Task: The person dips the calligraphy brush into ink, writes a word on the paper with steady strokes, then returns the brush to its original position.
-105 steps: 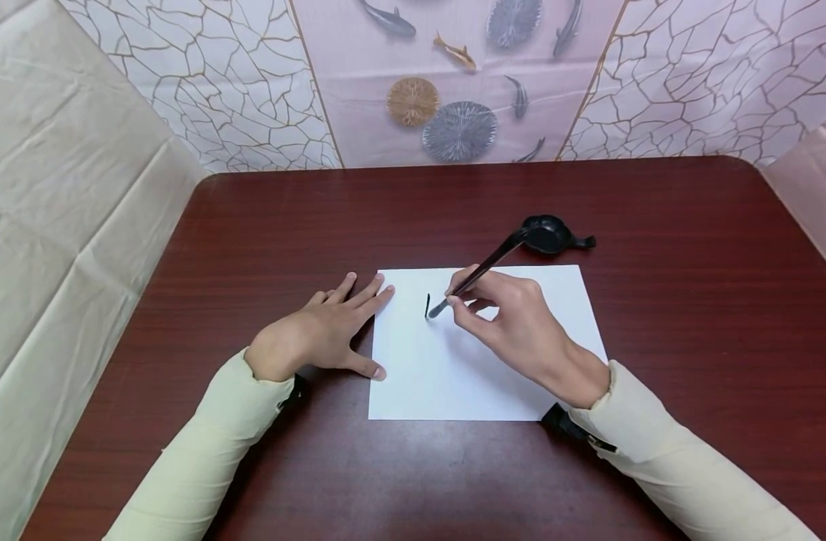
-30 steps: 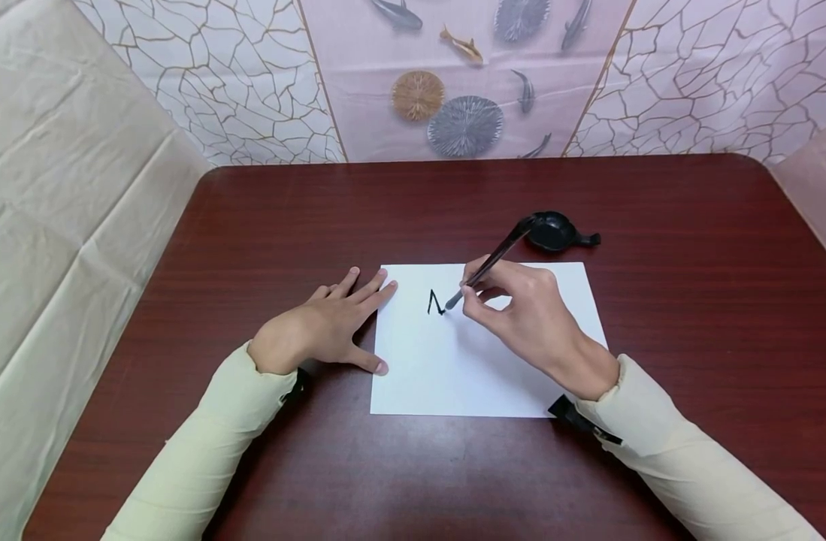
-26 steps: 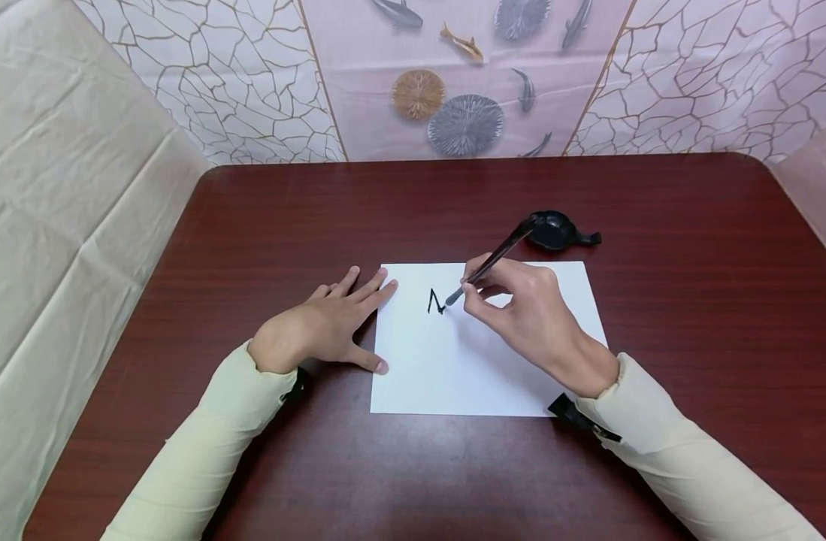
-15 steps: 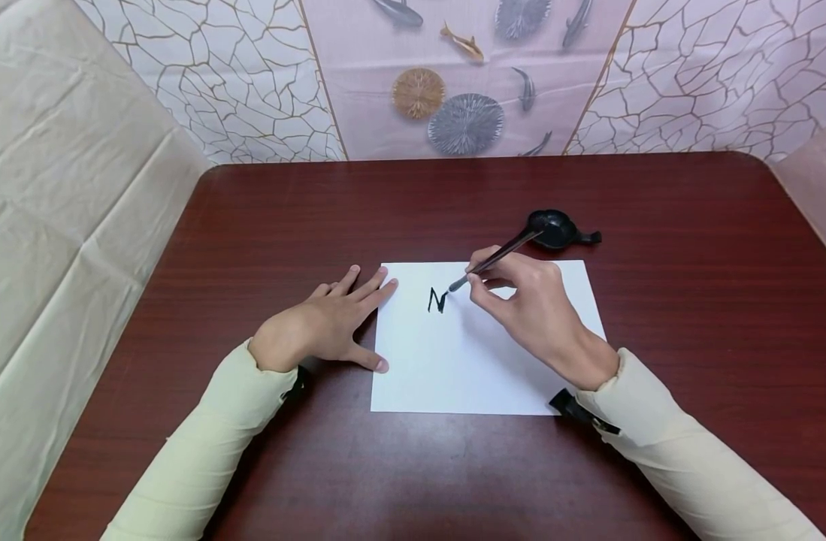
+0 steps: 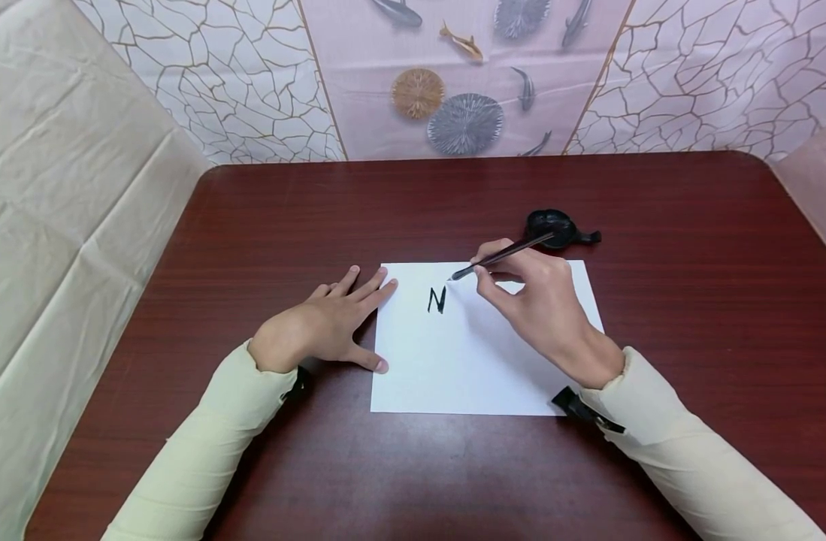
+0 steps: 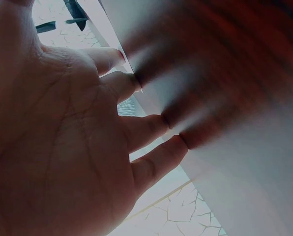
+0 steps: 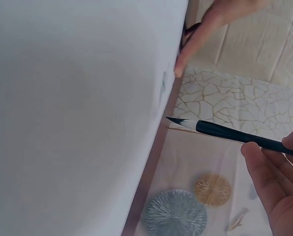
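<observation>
My right hand (image 5: 534, 300) pinches a dark-handled calligraphy brush (image 5: 503, 255) between thumb and fingers. Its bristles, white with a black tip, show in the right wrist view, where the brush (image 7: 225, 132) points at the paper. In the head view the tip is just above the upper right end of a black letter N (image 5: 437, 300) painted on the white sheet of paper (image 5: 426, 376). With fingers spread, my left hand (image 5: 318, 330) rests at the sheet's left edge, thumb and fingertips on the paper. Its palm and straight fingers (image 6: 151, 167) fill much of the left wrist view.
Beyond the sheet, a small black dish (image 5: 555, 229) with a short handle stands on the dark red-brown table (image 5: 304, 218); the brush's end overlaps it in the head view. A patterned cloth (image 5: 467, 83) hangs behind the table, and a pale cloth (image 5: 68, 225) on the left.
A single slanted stroke has grown into a full N. My right hand has moved up and right with the brush, which now lies at a flatter angle. The left hand has stayed put.
</observation>
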`<state>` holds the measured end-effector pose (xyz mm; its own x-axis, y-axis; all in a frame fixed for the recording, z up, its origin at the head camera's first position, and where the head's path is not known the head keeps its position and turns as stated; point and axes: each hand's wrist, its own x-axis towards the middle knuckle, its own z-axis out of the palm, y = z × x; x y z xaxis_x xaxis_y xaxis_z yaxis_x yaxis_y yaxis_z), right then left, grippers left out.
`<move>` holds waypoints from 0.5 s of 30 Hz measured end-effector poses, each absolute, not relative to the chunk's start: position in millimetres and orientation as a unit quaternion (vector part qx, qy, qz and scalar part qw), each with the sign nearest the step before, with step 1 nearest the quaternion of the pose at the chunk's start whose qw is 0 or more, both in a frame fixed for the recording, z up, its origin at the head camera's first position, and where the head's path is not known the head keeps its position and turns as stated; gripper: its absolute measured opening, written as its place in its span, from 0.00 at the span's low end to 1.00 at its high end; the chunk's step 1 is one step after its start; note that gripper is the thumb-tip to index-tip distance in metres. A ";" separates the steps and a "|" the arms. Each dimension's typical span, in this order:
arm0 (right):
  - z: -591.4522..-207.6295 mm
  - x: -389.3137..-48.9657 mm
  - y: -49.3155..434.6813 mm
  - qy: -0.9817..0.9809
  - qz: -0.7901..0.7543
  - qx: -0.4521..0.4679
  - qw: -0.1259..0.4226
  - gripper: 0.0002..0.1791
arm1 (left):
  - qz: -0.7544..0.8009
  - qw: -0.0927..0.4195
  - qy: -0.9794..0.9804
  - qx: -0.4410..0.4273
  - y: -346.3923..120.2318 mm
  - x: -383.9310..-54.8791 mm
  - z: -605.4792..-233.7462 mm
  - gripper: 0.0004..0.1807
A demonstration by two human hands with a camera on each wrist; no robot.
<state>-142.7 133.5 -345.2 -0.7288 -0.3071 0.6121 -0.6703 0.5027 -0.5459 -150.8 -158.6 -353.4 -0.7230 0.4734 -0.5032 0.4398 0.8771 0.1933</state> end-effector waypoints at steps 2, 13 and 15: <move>-341.9 -142.5 135.2 -0.836 0.401 0.293 0.233 0.12 | 0.028 0.279 0.928 0.246 -157.9 -151.2 -352.8 0.69; -330.5 -137.3 138.6 -0.834 0.392 0.295 0.252 0.12 | 0.032 0.283 0.927 0.246 -157.7 -150.0 -350.3 0.69; -330.0 -135.0 139.5 -0.836 0.388 0.291 0.255 0.12 | 0.034 0.283 0.926 0.246 -157.6 -149.8 -350.4 0.69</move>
<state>-135.0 139.5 -330.0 -0.7006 -0.2896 0.6521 -0.6850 0.5291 -0.5009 -149.8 -157.6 -350.4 -0.7184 0.4748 -0.5084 0.4364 0.8767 0.2021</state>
